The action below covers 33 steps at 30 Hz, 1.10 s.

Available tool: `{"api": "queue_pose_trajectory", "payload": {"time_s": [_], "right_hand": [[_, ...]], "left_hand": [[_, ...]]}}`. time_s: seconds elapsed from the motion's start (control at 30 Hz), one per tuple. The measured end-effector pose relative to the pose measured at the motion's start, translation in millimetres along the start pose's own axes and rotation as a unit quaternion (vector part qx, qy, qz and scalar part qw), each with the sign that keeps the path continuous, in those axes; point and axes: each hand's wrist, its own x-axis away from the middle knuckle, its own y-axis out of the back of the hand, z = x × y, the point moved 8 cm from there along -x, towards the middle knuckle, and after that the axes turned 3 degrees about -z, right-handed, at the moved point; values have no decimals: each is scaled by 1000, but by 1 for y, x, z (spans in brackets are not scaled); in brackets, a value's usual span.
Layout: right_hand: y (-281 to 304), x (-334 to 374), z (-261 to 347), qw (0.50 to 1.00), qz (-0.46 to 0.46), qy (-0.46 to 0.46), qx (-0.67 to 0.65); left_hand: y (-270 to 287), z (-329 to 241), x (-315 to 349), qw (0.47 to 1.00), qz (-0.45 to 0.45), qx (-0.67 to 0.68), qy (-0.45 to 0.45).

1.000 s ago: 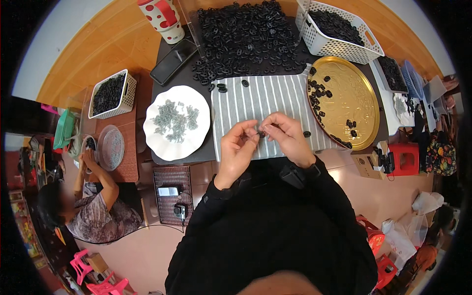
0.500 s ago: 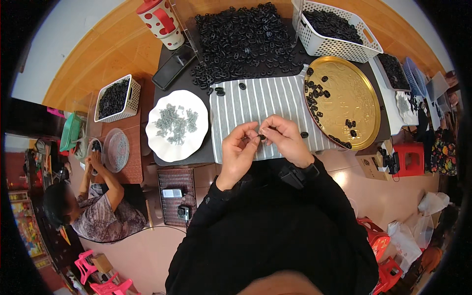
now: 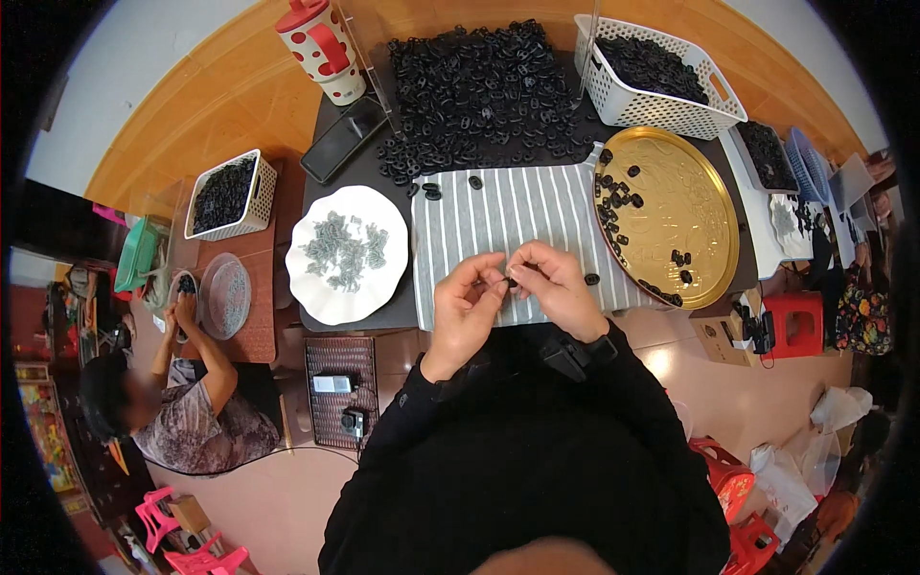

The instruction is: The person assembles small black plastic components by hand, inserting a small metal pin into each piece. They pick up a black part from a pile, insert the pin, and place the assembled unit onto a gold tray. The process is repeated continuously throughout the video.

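Above the grey-and-white striped cloth [image 3: 498, 213], my left hand [image 3: 465, 309] and my right hand [image 3: 563, 292] meet fingertip to fingertip. Both are closed in a pinch around a small black oval plastic piece [image 3: 511, 282], mostly covered by the fingers. Whether a smaller part sits between the fingertips cannot be made out. Just right of my right hand lies another black oval piece [image 3: 592, 279]. To the left stands a white scalloped plate [image 3: 316, 305] with small grey-silver pieces [image 3: 345, 251]. A round gold tray [image 3: 704, 206] at the right holds several black pieces [image 3: 618, 199] along its left side.
A large heap of black pieces [image 3: 479, 91] covers the table's back. Behind the tray stands a white basket [image 3: 661, 113] of them. A phone [image 3: 343, 142] and a dotted tumbler [image 3: 324, 53] are at the back left. A co-worker [image 3: 206, 402] sits at a table further left.
The whole view has shifted slightly, so the table appears a little lower. My hands stay pinched together over the cloth, with only small finger movements.
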Motion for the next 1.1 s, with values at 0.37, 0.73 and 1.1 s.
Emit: {"api": "queue_pose_trajectory", "payload": {"time_s": [0.37, 0.73, 1.1], "right_hand": [[2, -1, 2, 999, 11, 21, 26], [10, 5, 12, 998, -51, 29, -12], [42, 40, 107, 876, -254, 288, 290]], "left_hand": [[-4, -4, 9, 996, -63, 13, -66], [-1, -6, 0, 995, -64, 10, -76], [-2, 5, -10, 997, -61, 41, -19]]}}
